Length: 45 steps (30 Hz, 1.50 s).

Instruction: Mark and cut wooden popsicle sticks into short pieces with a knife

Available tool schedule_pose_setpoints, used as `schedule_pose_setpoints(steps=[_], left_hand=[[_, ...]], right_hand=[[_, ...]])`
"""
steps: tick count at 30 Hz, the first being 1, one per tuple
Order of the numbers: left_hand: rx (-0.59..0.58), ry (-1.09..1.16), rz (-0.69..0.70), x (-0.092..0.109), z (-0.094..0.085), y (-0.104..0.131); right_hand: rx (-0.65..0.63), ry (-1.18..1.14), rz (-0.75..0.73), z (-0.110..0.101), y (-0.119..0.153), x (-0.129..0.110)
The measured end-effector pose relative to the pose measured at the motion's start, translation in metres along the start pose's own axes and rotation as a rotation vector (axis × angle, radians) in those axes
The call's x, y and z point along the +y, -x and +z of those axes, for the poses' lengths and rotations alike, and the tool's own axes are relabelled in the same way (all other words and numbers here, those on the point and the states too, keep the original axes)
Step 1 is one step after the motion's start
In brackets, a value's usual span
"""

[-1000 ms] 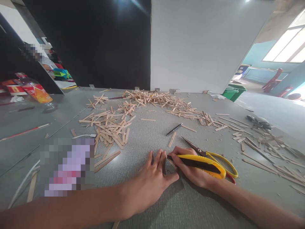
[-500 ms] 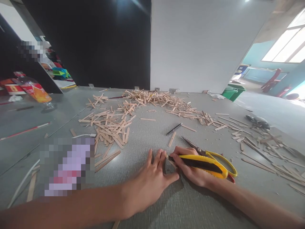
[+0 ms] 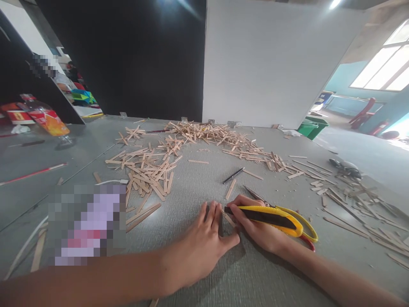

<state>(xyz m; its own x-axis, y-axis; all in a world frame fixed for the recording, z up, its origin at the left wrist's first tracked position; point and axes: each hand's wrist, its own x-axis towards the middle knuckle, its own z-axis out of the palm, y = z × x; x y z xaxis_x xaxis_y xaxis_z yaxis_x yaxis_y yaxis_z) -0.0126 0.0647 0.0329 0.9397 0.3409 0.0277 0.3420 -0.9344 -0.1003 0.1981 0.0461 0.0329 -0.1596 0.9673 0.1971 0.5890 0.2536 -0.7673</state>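
Note:
My right hand (image 3: 255, 226) is closed around a yellow and black utility knife (image 3: 275, 218), its front end pointing left. Just in front of that end lies a short wooden craft stick (image 3: 228, 219) on the grey tabletop. My left hand (image 3: 200, 245) rests palm down with fingers stretched, the fingertips at the stick's far end and the thumb by its near end. Whether the blade touches the wood is too small to tell. Scissors (image 3: 309, 229) with yellow and red handles lie behind my right hand, which partly covers them.
Piles of craft sticks (image 3: 153, 170) spread across the grey table (image 3: 198, 183). A black pen (image 3: 233, 175) and a loose stick (image 3: 230, 189) lie ahead of my hands. Thin split strips (image 3: 345, 204) are at right. A drink bottle (image 3: 47, 117) stands far left; black and white panels rise behind.
The view has shifted slightly. My right hand and the knife have moved a little, showing more of the short stick between the hands. My left hand stays nearly in place.

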Motion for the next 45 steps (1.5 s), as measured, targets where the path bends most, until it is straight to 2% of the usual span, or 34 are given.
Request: schedule_pose_setpoints(steps=[4,18,45], left_hand=[[-0.035,0.007,-0.003,0.001,-0.001,-0.001],[-0.024,0.019,-0.015,0.001,0.003,-0.002],[-0.006,0.165,-0.065,-0.001,0.01,-0.001]], right_hand=[[-0.026,0.01,0.013,0.001,0.0,0.001],[0.0,-0.028,-0.033,0.001,-0.001,0.0],[-0.011,-0.029,0.006,0.001,-0.002,0.0]])
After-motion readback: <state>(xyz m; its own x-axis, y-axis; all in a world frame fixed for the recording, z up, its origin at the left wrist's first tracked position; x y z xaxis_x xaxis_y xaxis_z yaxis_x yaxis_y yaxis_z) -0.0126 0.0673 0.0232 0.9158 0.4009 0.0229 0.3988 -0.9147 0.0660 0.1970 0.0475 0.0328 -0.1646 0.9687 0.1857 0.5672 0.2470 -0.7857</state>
